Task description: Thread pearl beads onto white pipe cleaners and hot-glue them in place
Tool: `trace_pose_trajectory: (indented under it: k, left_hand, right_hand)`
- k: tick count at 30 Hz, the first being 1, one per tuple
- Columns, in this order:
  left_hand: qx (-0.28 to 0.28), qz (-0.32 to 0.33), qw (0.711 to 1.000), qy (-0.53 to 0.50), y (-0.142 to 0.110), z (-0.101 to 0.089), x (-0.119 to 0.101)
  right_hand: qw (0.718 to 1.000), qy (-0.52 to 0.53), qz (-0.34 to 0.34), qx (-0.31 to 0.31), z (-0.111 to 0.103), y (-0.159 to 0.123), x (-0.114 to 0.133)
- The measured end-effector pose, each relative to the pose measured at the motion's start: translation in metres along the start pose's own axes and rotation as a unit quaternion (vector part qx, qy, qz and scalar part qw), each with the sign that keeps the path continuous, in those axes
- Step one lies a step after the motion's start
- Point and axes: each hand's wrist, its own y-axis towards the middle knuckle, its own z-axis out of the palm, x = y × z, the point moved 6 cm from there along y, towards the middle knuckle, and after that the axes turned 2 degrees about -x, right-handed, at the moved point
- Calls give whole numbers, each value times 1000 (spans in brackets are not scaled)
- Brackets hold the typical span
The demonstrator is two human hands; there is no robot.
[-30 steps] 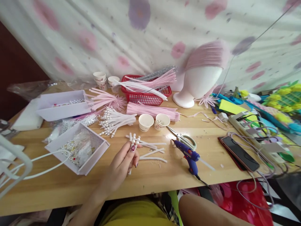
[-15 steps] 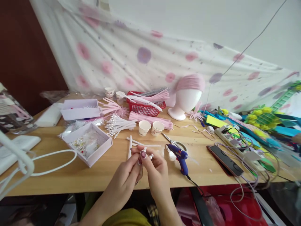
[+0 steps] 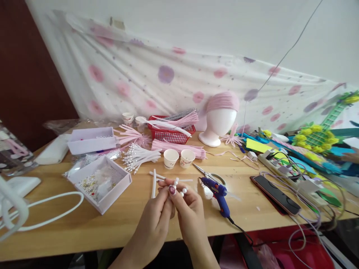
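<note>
Both hands are together over the front of the pale wooden counter (image 3: 84, 229), fingertips meeting. Left hand (image 3: 157, 215): fingers closed, clamped on a small cluster of white pearl beads (image 3: 176, 182). Right hand (image 3: 189, 215): thumb and fingers closed on the same cluster, thumb lying across it. Beads poke out above and to the right of the thumb; the lower part is hidden by the fingers.

Just behind the hands: cut white fuzzy stems (image 3: 154, 184) flat on the counter, some crossing. Past those, two small printed paper cups (image 3: 171, 158) side by side, right one with beads inside. Left of the cups, a bundle of white stems with pearl tips (image 3: 143, 154). Behind the cups, a pink stem bundle (image 3: 179, 148), then a red plastic basket (image 3: 169, 135) with pink, white and silver stems in it.

Right of the hands: blue glue gun (image 3: 220, 194) on its side, metal scissors (image 3: 217, 178) just behind it. Dark phone (image 3: 277, 195) further right, beside the power strip (image 3: 282, 171).

Open white box (image 3: 116, 196) with mixed beads to the left. White foam head (image 3: 220, 123), upright, pink wrap (image 3: 224, 101) on top, at the back.
</note>
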Motion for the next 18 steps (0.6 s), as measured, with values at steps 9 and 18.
trace_pose_trajectory:
  k: [9,18]
  left_hand:
    - [-21,-29,999,-6,21,1,26]
    - [65,-167,984,-12,34,-39,42]
  right_hand:
    - [1000,-12,28,2,3,25,-17]
    - [857,-501,24,119,-105,-22,15]
